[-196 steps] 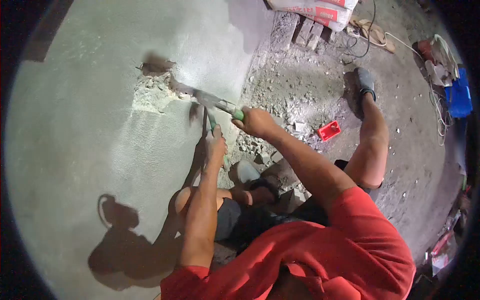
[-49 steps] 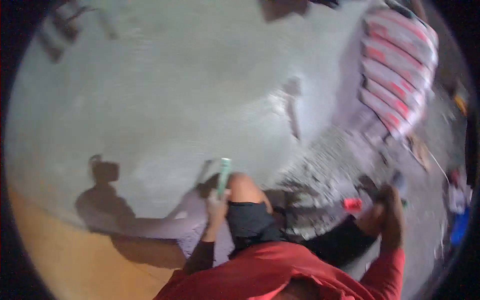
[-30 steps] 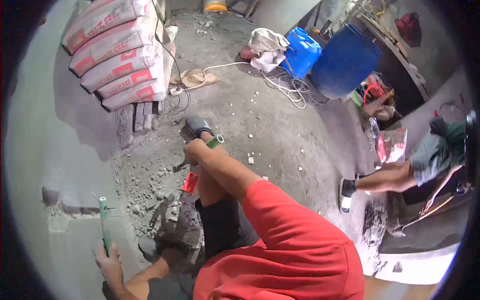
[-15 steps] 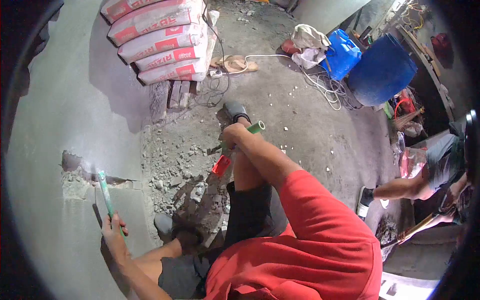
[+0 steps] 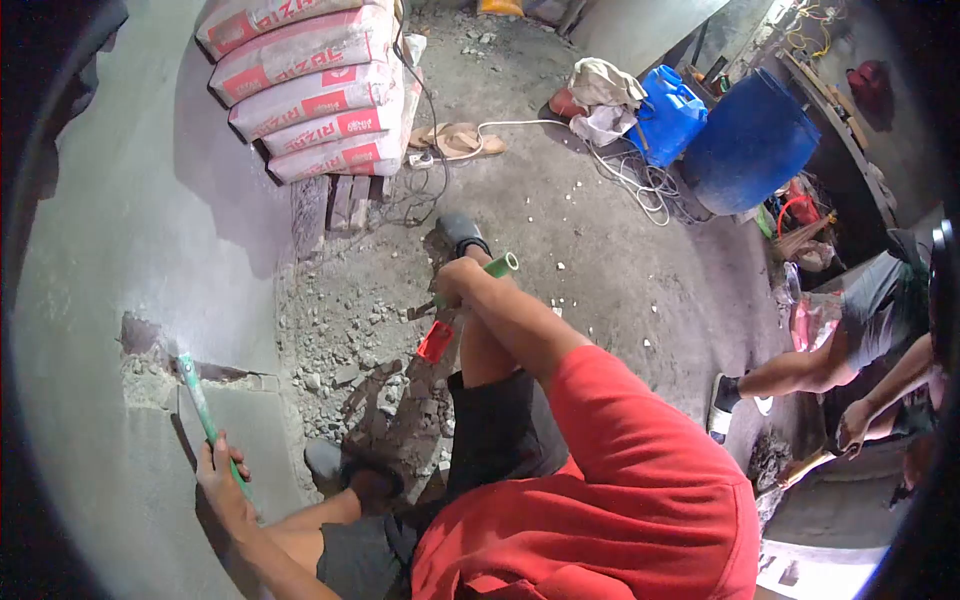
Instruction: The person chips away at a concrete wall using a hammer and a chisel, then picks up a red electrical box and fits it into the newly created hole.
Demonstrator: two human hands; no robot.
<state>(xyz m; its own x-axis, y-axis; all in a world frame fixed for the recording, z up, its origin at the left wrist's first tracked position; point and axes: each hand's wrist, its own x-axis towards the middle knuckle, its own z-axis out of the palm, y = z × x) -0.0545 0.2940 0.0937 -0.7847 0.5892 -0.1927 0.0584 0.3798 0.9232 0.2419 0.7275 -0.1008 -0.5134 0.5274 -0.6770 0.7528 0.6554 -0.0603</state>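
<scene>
My left hand (image 5: pixel 224 474) is closed around a long green chisel-like tool (image 5: pixel 198 398), whose upper end meets the wall at the edge of a broken groove (image 5: pixel 222 370). Over my bent knee, my right hand (image 5: pixel 462 280) grips a hammer with a green handle (image 5: pixel 499 265) and a red head (image 5: pixel 435 341) hanging below the hand. The rough hole (image 5: pixel 140 335) in the grey plaster lies just above and left of the green tool's tip.
Stacked cement bags (image 5: pixel 318 95) stand beside the wall. Rubble (image 5: pixel 350 340) covers the floor along it. A blue drum (image 5: pixel 752 145), a blue jug (image 5: pixel 668 115) and a white cable (image 5: pixel 540 122) lie beyond. At the right, another person's hand (image 5: pixel 853 424) holds a wooden handle (image 5: pixel 806 468).
The view has shifted slightly. The tip of the green tool has moved left and down along the groove. The co-worker's arms have changed position around the wooden handle.
</scene>
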